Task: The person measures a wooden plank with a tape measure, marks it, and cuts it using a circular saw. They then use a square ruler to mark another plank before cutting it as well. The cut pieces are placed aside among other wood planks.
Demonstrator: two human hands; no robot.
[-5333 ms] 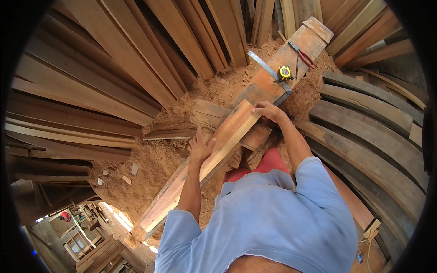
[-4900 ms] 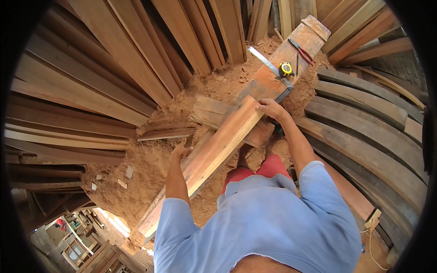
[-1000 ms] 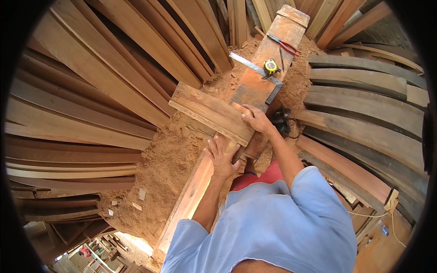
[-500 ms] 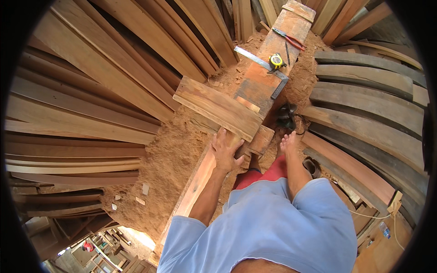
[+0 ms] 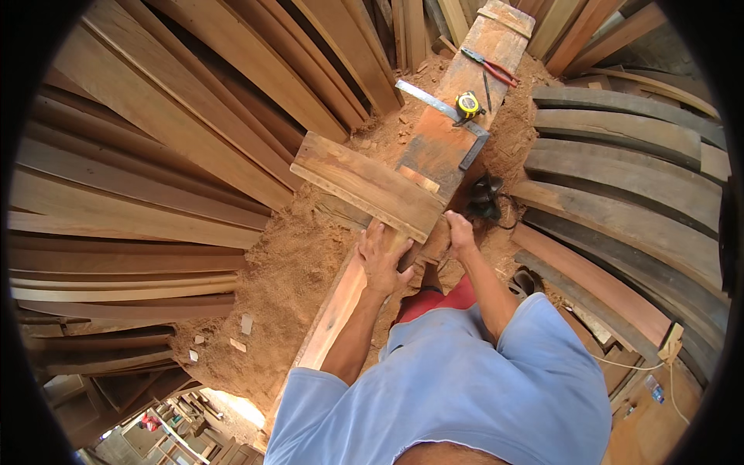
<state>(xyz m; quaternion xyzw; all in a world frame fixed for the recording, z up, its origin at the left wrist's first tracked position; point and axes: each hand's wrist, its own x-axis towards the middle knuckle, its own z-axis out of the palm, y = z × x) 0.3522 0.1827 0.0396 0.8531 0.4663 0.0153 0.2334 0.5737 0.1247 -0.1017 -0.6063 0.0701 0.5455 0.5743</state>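
Note:
A short, wide wooden board (image 5: 364, 182) lies crosswise over a long, light-faced timber (image 5: 335, 322) and the work bench plank (image 5: 434, 147). My left hand (image 5: 380, 260) rests on the timber with its fingers spread, their tips at the board's near edge. At the board's right end is my right hand (image 5: 460, 234), its fingers curled close to the corner. What they hold, if anything, is hidden. Farther up the bench lie a metal try square (image 5: 446, 108), a yellow and black tape measure (image 5: 468, 105), a dark pencil-like stick (image 5: 487, 91) and red-handled pliers (image 5: 492, 67).
Long planks (image 5: 178, 101) lean in rows on the left, and curved dark timbers (image 5: 620, 163) are stacked on the right. Sawdust (image 5: 287, 271) covers the ground. A dark object (image 5: 484, 198) with a cord lies right of the bench. A pale cable (image 5: 635, 367) trails at lower right.
My right hand has moved left and slightly up to the board's right end, its fingers going from stretched out to curled. My left hand and the board have stayed in place.

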